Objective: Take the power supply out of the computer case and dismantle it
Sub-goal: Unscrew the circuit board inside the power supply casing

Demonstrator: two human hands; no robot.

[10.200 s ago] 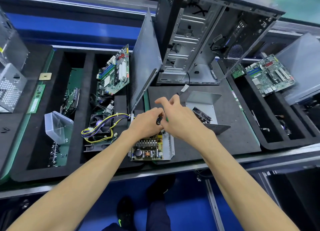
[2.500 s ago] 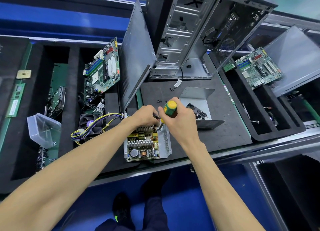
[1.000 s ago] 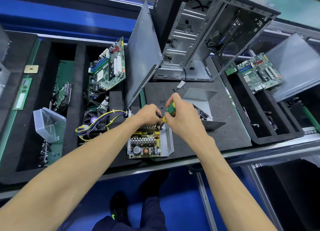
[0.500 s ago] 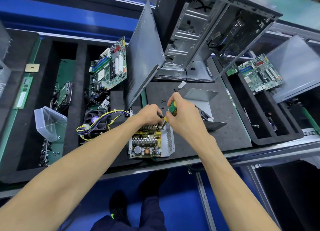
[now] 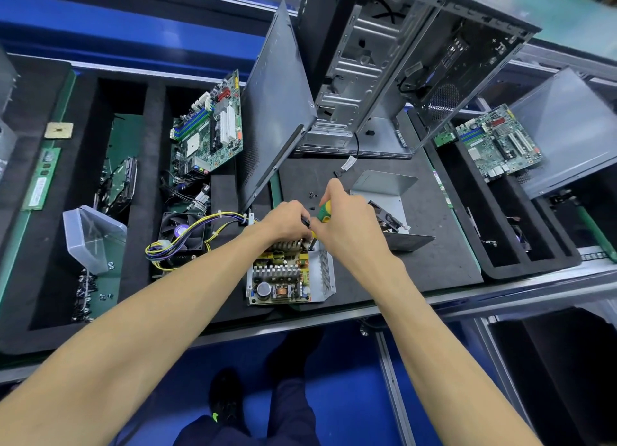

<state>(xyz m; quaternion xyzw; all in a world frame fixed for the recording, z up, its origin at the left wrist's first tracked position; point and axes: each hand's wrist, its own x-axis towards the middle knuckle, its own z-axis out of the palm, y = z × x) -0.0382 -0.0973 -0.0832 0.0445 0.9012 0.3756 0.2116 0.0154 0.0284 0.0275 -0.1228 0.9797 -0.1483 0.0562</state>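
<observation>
At lower centre the opened power supply (image 5: 287, 277) lies on the black mat (image 5: 434, 245). Just above, the left hand (image 5: 287, 220) grips its far edge; the right hand (image 5: 347, 225) clasps a green-yellow screwdriver (image 5: 323, 210). The gutted computer case (image 5: 384, 61) stands at the top.

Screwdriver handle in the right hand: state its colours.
Green and yellow screwdriver handle, seen in the head view.

A black-matted workbench (image 5: 430, 255) carries the opened power supply (image 5: 287, 278) at its front edge, its cover (image 5: 387, 191) at two o'clock, loose screws (image 5: 313, 195), apparently, at twelve, and the upright computer case (image 5: 384, 78) beyond.
</observation>
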